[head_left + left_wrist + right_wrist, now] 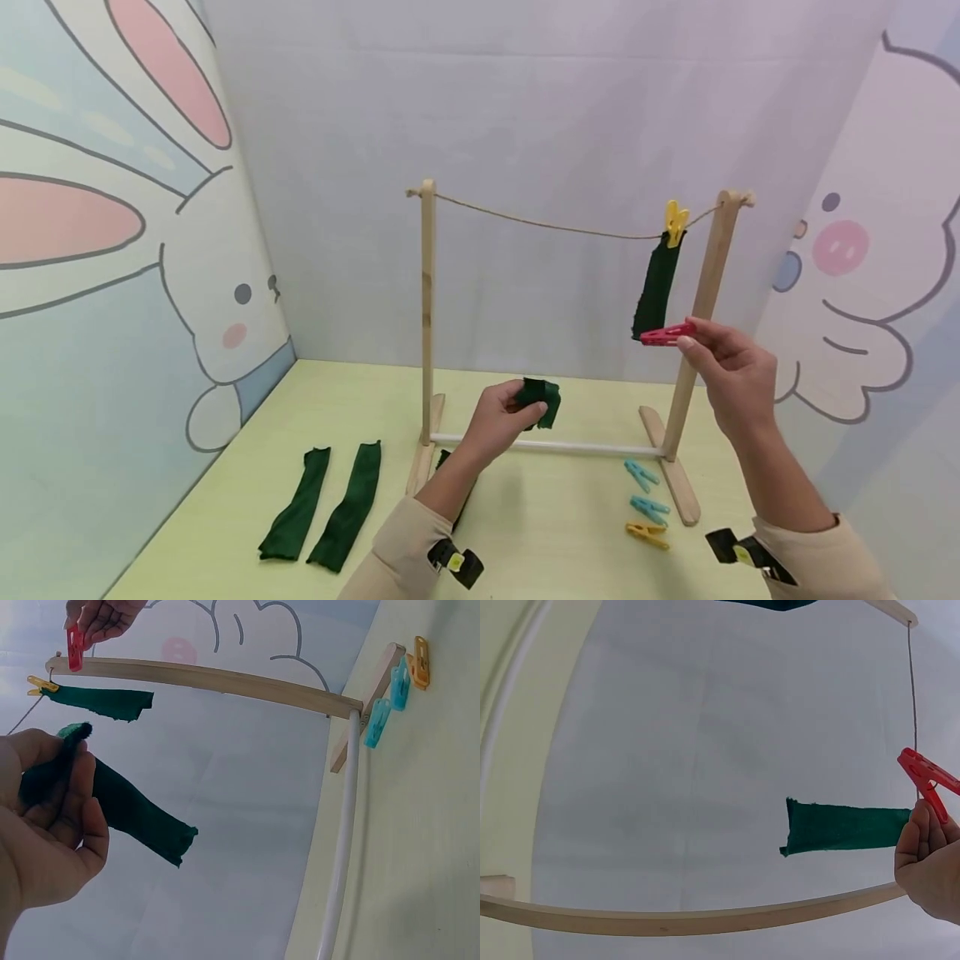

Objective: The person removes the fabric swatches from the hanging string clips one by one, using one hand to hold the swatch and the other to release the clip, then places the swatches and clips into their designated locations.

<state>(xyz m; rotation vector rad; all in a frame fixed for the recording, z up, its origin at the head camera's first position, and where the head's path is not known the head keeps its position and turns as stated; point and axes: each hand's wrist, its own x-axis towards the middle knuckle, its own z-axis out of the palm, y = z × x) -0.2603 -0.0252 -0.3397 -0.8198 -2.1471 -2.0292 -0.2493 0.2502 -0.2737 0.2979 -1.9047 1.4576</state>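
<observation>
My left hand (497,421) grips a dark green cloth strip (551,402) in front of the rack, above the white crossbar (585,448). In the left wrist view the strip's lower part (146,814) hangs free from the fingers. A red clothespin (666,335) is pinched between thumb and fingers of my right hand (738,375), which is near the right post. Another green strip (657,283) hangs from the rope (540,223) under a yellow clothespin (676,223). The red clothespin overlaps that strip's lower end in the head view.
Two green strips (297,504) lie on the table (225,500) at left; another strip is mostly hidden behind my left forearm. Two blue clothespins (641,474) and a yellow one (647,535) lie near the right foot (678,483). Wooden posts (428,308) hold the rope.
</observation>
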